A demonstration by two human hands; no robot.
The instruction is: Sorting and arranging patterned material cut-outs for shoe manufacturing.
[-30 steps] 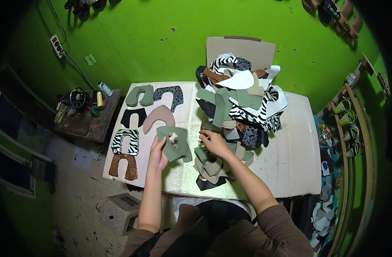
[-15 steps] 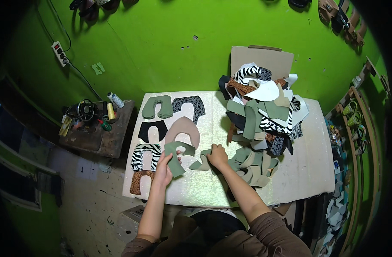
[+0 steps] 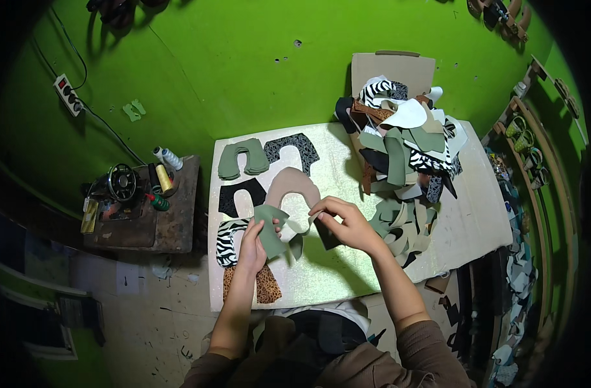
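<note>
My left hand (image 3: 251, 247) is closed on a green U-shaped fabric piece (image 3: 270, 227), held above the table. Between thumb and fingers of my right hand (image 3: 348, 224) is another green U-shaped piece (image 3: 327, 235), its paler side partly turned up. Beneath and around them, cut pieces lie in separate groups: a green stack (image 3: 229, 163), a dark grey patterned piece (image 3: 306, 150), a black one (image 3: 229, 200), a dusty pink one (image 3: 284, 186), zebra-striped (image 3: 225, 251) and leopard-print (image 3: 268, 284) ones. Right of my right hand lie loose green pieces (image 3: 399, 223).
A tall mixed heap of cut pieces (image 3: 408, 139) leans by a cardboard box (image 3: 392, 68) at the table's (image 3: 466, 220) back right. Left of the table, a sewing machine (image 3: 123, 184) stands on a wooden stand (image 3: 172, 226). Shelves with sandals (image 3: 520, 132) line the right wall.
My right hand has lifted a green piece off the table and brought it up beside the one in my left hand. The view has shifted slightly.
</note>
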